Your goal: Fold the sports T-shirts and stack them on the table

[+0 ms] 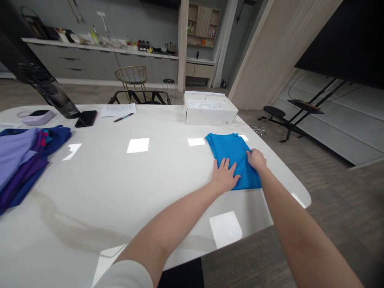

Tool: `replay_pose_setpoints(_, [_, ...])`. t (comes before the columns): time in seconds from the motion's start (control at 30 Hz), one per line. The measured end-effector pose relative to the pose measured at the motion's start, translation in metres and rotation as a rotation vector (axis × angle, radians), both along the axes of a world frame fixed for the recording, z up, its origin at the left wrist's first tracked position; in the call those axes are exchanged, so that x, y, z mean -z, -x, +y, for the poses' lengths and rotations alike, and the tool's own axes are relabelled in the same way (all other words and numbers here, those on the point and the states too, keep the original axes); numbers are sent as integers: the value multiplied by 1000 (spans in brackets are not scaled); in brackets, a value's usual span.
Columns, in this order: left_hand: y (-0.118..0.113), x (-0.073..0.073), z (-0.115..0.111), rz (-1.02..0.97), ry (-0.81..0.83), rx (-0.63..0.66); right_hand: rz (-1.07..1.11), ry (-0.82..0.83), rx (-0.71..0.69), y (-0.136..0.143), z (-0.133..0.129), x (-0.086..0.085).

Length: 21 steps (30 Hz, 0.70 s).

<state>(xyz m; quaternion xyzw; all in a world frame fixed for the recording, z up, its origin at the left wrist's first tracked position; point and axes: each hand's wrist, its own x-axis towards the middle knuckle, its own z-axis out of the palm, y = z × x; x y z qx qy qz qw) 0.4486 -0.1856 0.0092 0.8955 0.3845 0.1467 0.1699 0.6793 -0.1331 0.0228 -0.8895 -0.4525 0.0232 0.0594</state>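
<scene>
A bright blue folded cloth garment [229,148] lies on the white table [162,168], close to its right end. My left hand [225,176] rests flat on the garment's near left part, fingers spread. On the garment's right edge, my right hand [257,160] has its fingers curled and pinches the fabric. Some of the right hand's fingertips are hidden by the cloth and the hand itself. The exact kind of garment cannot be made out.
A white open box [210,116] stands behind the garment. At the far left lies a pile of purple and blue clothes [24,160]. A phone [86,119], a pen [123,117] and a printed sheet [118,110] lie toward the back. Chairs stand beyond.
</scene>
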Motion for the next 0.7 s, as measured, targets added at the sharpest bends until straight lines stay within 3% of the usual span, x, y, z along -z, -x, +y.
replay_pose_setpoints(0.13, [-33, 0, -2, -8, 24, 10, -5, -6, 58, -38, 2, 7])
replay_pose_setpoints(0.27, [-20, -3, -2, 7, 81, 110, 18, -15, 45, -62, 9, 14])
replay_pose_setpoints(0.37, [19, -5, -2, 38, 66, 158, 8, -5, 62, -79, 14, 14])
replay_pose_setpoints(0.5, [91, -5, 6, 83, -30, 72, -28, 19, 109, -81, 16, 8])
replay_pose_setpoints(0.6, [147, -5, 18, 109, -88, -33, -172, -141, 124, -46, 18, 0])
replay_pose_setpoints(0.7, [201, -7, 33, 116, -117, -149, -241, -402, -80, 27, 23, -6])
